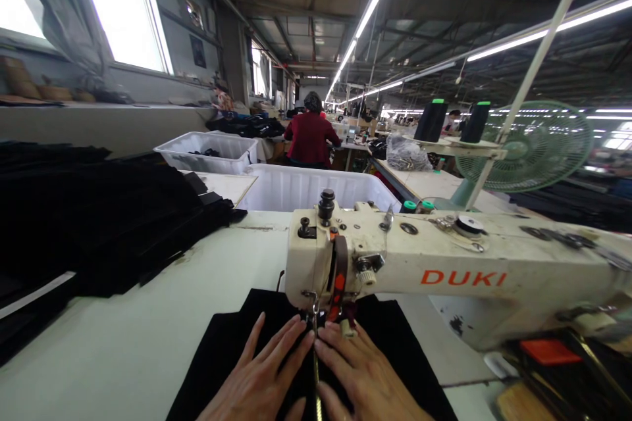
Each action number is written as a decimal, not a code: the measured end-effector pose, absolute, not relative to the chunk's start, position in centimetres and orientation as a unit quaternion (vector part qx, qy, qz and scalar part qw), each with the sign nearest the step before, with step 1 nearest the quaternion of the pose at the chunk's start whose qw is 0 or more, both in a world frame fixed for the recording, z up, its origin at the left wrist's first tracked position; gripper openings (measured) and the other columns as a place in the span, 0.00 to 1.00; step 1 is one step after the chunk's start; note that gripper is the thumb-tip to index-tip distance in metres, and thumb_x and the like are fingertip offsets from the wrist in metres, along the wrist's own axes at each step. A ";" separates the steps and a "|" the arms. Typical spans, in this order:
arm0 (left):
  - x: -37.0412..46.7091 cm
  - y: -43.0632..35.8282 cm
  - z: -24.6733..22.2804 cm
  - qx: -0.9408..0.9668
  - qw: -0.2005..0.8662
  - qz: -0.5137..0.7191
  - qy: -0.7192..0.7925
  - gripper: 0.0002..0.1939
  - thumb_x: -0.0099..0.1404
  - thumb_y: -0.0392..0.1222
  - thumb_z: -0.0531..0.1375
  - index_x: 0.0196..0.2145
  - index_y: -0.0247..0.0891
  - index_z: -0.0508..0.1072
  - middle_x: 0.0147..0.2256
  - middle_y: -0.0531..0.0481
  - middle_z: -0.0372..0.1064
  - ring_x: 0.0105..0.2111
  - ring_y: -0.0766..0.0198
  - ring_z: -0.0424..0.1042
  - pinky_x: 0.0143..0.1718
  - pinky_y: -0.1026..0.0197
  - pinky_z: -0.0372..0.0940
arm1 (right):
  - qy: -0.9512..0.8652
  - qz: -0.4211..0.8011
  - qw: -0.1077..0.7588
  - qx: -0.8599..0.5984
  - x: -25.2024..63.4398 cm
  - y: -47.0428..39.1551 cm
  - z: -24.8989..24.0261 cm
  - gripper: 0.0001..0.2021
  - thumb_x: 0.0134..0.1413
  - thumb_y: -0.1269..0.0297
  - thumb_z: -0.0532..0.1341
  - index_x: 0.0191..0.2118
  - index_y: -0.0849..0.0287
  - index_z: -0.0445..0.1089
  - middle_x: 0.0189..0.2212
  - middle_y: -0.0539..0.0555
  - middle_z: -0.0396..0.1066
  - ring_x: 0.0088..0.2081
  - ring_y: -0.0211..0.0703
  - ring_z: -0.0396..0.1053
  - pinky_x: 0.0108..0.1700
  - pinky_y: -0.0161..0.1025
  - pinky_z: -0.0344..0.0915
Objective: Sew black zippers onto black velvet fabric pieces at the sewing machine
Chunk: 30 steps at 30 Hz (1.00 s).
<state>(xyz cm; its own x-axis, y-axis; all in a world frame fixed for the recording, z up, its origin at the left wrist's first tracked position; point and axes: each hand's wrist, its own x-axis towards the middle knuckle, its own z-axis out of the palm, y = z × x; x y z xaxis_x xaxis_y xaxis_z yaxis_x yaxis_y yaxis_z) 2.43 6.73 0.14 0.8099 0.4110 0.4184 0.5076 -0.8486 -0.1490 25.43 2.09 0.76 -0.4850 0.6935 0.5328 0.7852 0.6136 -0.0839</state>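
A piece of black fabric [214,348] lies under the head of a cream sewing machine [395,263] with red lettering. Flat on the cloth rests my left hand [264,375], its fingers spread and pointing toward the presser foot area. My right hand [368,371] presses down on the other side, fingers stretched out, with the fingertips close to the needle. Between the two hands runs a narrow gold-coloured strip that looks like a metal zipper [318,401], leading up to the needle. The fingers and machine head partly hide the stitching spot.
Stacked black fabric [99,223] covers the table's left side. White plastic bins [316,187] stand behind the machine. Black thread cones [431,122] sit on a stand at right, before a green fan [533,145]. A person in dark red [311,138] sits farther ahead.
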 end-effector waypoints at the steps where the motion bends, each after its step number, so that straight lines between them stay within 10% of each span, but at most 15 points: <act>1: 2.5 6.7 0.3 -0.943 0.124 -0.191 -0.245 0.32 0.64 0.39 0.58 0.65 0.38 0.60 0.62 0.42 0.61 0.62 0.51 0.61 0.63 0.45 0.54 | -0.858 -0.085 0.270 -0.429 25.5 2.1 0.7 0.18 0.66 0.61 0.58 0.57 0.61 0.67 0.54 0.56 0.72 0.55 0.45 0.70 0.65 0.45 0.57; 16: 2.6 5.7 1.2 -0.950 0.033 -0.109 -0.290 0.26 0.77 0.45 0.50 0.68 0.37 0.53 0.67 0.39 0.50 0.67 0.48 0.49 0.60 0.31 0.49 | -0.848 0.026 0.197 -0.491 25.4 0.8 1.7 0.20 0.70 0.62 0.54 0.63 0.60 0.62 0.62 0.57 0.63 0.64 0.47 0.58 0.69 0.52 0.48; 20: 1.6 0.3 1.4 -0.959 0.021 -0.140 -0.246 0.39 0.71 0.57 0.57 0.69 0.31 0.51 0.66 0.35 0.51 0.66 0.44 0.48 0.61 0.36 0.54 | -0.840 0.095 0.182 -0.502 24.8 -3.1 2.4 0.20 0.72 0.62 0.51 0.65 0.60 0.60 0.63 0.56 0.61 0.66 0.45 0.54 0.70 0.52 0.42; 26: -0.2 -3.7 0.0 -0.938 0.011 -0.238 -0.250 0.30 0.71 0.36 0.54 0.68 0.39 0.53 0.63 0.44 0.59 0.64 0.53 0.55 0.64 0.48 0.53 | -0.850 0.134 0.235 -0.451 24.9 -7.6 0.6 0.37 0.59 0.46 0.65 0.65 0.62 0.58 0.64 0.61 0.58 0.66 0.50 0.53 0.70 0.51 0.41; 30: -1.5 -1.6 0.4 -0.938 -0.090 -0.219 -0.253 0.25 0.75 0.39 0.51 0.68 0.48 0.55 0.63 0.50 0.60 0.62 0.56 0.60 0.62 0.47 0.53 | -0.880 0.095 0.207 -0.417 25.4 -6.8 1.0 0.19 0.68 0.62 0.59 0.61 0.63 0.63 0.59 0.62 0.65 0.62 0.50 0.59 0.66 0.47 0.54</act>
